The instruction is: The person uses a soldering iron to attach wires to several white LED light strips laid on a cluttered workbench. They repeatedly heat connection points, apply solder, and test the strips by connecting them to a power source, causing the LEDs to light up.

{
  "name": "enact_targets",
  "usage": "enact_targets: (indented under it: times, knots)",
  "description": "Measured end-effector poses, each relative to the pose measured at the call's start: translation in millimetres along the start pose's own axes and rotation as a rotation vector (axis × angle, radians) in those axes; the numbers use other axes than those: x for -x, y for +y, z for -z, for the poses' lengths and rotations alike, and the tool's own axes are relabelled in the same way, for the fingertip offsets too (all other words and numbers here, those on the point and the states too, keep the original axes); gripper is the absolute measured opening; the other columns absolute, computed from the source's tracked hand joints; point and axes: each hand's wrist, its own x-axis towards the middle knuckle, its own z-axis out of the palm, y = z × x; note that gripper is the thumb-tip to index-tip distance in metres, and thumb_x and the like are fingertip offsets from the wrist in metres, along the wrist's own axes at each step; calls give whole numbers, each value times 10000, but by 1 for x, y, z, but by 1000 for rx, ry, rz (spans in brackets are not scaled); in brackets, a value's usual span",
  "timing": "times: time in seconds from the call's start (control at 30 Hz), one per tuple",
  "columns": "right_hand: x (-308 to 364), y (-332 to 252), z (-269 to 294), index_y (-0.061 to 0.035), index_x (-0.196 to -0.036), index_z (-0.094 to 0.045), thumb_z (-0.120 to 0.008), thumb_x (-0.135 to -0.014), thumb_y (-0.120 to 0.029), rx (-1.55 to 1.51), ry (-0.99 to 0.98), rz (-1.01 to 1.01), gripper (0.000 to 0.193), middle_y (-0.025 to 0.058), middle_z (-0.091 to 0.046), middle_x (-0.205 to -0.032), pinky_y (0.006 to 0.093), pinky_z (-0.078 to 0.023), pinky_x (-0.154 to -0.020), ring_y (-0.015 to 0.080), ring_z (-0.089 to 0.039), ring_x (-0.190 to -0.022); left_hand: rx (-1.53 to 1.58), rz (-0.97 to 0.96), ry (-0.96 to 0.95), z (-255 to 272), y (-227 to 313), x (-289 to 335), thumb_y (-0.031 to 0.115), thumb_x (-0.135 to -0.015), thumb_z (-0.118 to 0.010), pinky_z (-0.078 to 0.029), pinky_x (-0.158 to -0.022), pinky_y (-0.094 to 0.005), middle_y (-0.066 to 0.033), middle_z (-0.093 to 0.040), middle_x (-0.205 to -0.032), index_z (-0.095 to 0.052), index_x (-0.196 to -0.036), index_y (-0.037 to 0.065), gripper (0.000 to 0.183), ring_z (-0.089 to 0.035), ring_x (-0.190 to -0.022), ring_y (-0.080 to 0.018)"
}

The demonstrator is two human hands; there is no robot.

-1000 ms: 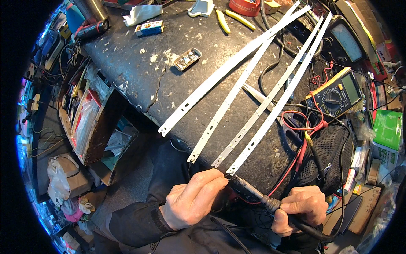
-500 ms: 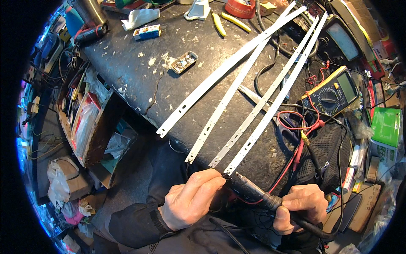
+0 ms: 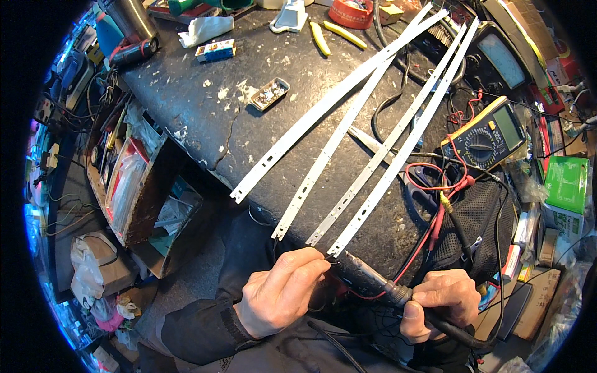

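In my right hand [image 3: 444, 306] is a soldering iron [image 3: 376, 281], gripped round its dark handle, with its worn metal end pointing up and left. The iron's tip is close beside the near end of the rightmost white strip [image 3: 398, 161]; I cannot tell whether they touch. The fingers of my left hand [image 3: 283, 289] are pinched at the near ends of the strips, on what looks like a thin dark wire, mostly hidden by the fingers. Several long, narrow white metal strips with small holes, among them the leftmost one [image 3: 292, 133], lie slanting across the black work surface [image 3: 186, 118].
Right of the strips lie a yellow-edged multimeter [image 3: 488, 137], red and black leads and blue-handled scissors [image 3: 423, 196]. A small metal tray [image 3: 269, 94] of bits, a little box [image 3: 216, 50] and yellow-handled pliers [image 3: 320, 38] lie farther back. Open drawers [image 3: 137, 193] stand at left.
Hardly anything differs. The view has shifted very slightly; both hands keep their grip and place, with the iron's tip still beside the strip's end.
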Motion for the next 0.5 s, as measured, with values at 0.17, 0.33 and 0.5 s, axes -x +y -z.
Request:
enact_targets:
  times: [0.17, 0.33, 0.5]
  knots:
    - [0, -2, 1, -49, -941, -668, -902, -862, -52, 1, -10, -14, 248, 96, -746, -671, 325, -561, -467, 185, -704, -498, 41, 41, 51, -5, 1, -1, -74, -813, -868, -610, -636, -295, -104, -797, -1068, -771, -1086, 35, 310, -787, -782, -200]
    - [-1, -3, 3, -50, -958, -668, -908, -862, -44, -17, -38, -38, 259, 95, -751, -692, 330, -566, -476, 193, -711, -510, 57, 56, 110, -7, 2, -4, -71, -873, -853, -606, -637, -285, -111, -808, -945, -749, -1040, 12, 214, -780, -717, -204]
    - [-1, -2, 2, -51, -961, -669, -905, -865, -36, 2, -41, -20, 255, 92, -753, -693, 330, -570, -480, 198, -712, -510, 73, 126, 89, -3, 8, -5, -57, -934, -828, -612, -663, -278, -111, -828, -892, -732, -1062, -12, 167, -821, -734, -218]
